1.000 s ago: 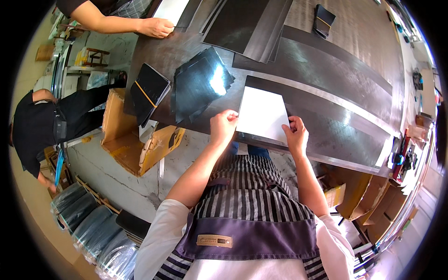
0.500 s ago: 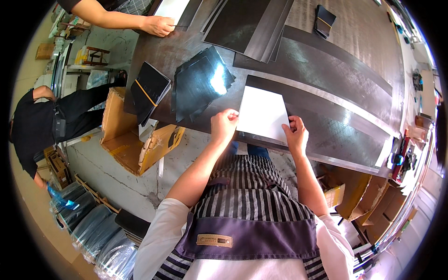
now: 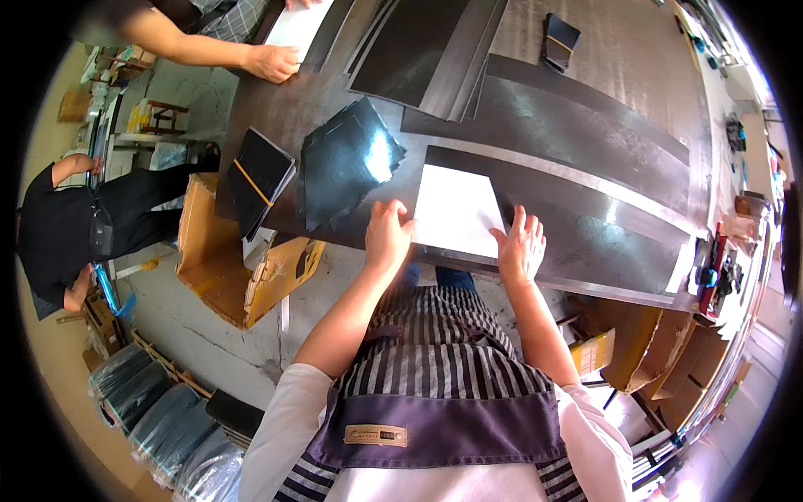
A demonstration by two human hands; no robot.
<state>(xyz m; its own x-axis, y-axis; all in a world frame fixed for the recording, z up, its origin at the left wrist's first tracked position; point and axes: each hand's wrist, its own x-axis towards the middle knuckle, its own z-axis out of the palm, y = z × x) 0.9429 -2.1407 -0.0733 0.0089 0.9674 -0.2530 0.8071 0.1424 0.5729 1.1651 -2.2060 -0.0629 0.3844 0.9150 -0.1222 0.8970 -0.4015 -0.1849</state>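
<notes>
A white rectangular sheet (image 3: 457, 211) lies flat on a long dark strip of sheet material (image 3: 569, 197) at the table's near edge. My left hand (image 3: 389, 234) is at the sheet's left edge, fingers loosely bent and thumb apart from them, touching or nearly touching it. On the other side, my right hand (image 3: 520, 245) is open, with fingers stretched up and the thumb at the sheet's lower right edge. Neither hand grips the sheet. Left of it lies a loose stack of glossy dark sheets (image 3: 339, 167), and beyond that a banded black bundle (image 3: 258, 180).
A co-worker's hand (image 3: 273, 63) rests by another white sheet (image 3: 294, 32) at the far left. Long dark sheets (image 3: 418, 50) and a second banded bundle (image 3: 560, 42) lie farther back. Cardboard boxes (image 3: 205, 284) stand below the table edge. Another person (image 3: 67, 222) stands at left.
Both my hands have loosened from the white sheet's edges, and my right fingers have straightened. The co-worker's second hand has come into view on their sheet. The whole view has shifted slightly.
</notes>
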